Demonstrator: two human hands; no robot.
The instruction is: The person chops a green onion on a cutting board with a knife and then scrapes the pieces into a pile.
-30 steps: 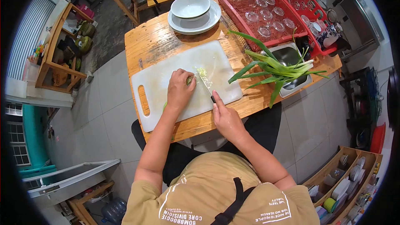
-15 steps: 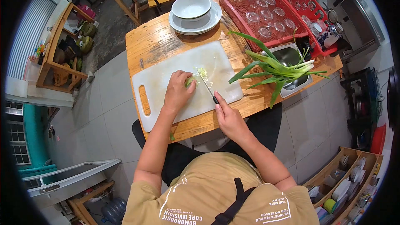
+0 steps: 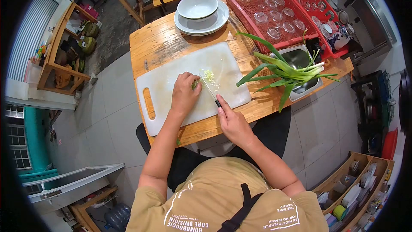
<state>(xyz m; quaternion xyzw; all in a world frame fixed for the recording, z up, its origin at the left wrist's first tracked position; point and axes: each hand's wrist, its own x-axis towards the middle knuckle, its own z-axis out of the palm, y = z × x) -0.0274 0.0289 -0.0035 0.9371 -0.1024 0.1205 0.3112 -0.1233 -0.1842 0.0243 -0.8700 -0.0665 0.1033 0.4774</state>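
Note:
My left hand (image 3: 186, 92) is closed over a green stalk piece (image 3: 195, 84) on the white cutting board (image 3: 167, 79); only a bit of the piece shows by the fingertips. In my right hand (image 3: 231, 120) is the black handle of a knife (image 3: 208, 87). Its blade points up and to the left, close beside my left fingers. Chopped pale green bits (image 3: 209, 75) lie on the board just right of the blade. To the right, a bunch of green onions (image 3: 285, 71) rests partly over a metal container (image 3: 298, 58).
White plates and a bowl (image 3: 197, 6) stand behind the board on the wooden table (image 3: 150, 38). At the back right, a red basket (image 3: 253, 28) holds upturned glasses, with another red rack (image 3: 328, 53) beside it. A green scrap (image 3: 178, 142) lies at the near edge.
The knife and my right hand have shifted left, bringing the blade nearer my left fingers. My left hand has moved slightly to the right, and less of the green piece shows.

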